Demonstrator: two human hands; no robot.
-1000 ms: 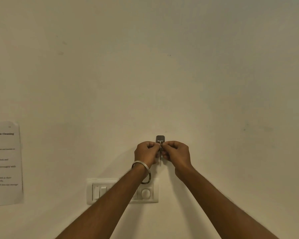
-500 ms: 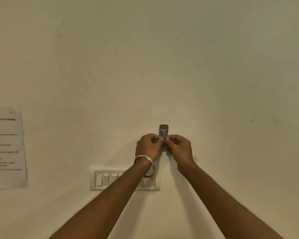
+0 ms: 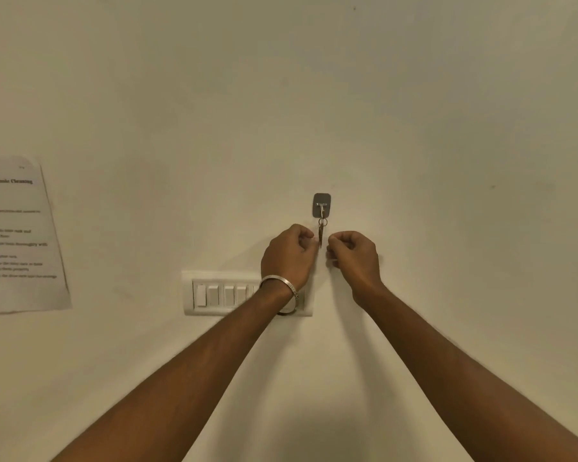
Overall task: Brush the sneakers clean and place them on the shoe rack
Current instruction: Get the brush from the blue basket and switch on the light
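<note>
Both hands sit mid-frame with fingers curled, left hand [image 3: 289, 256] and right hand [image 3: 354, 256] flanking a key [image 3: 320, 235] hanging from a wall hook [image 3: 321, 205]; neither grip plainly holds it. No sneakers in view; the next move likely means finding them.

A brushed metal hook plate [image 3: 321, 205] sits on the matt painted wall [image 3: 414, 95]; my bangle [image 3: 282, 284] is polished metal, the switch panel [image 3: 214, 293] glossy plastic, the notice [image 3: 17, 235] paper.
</note>
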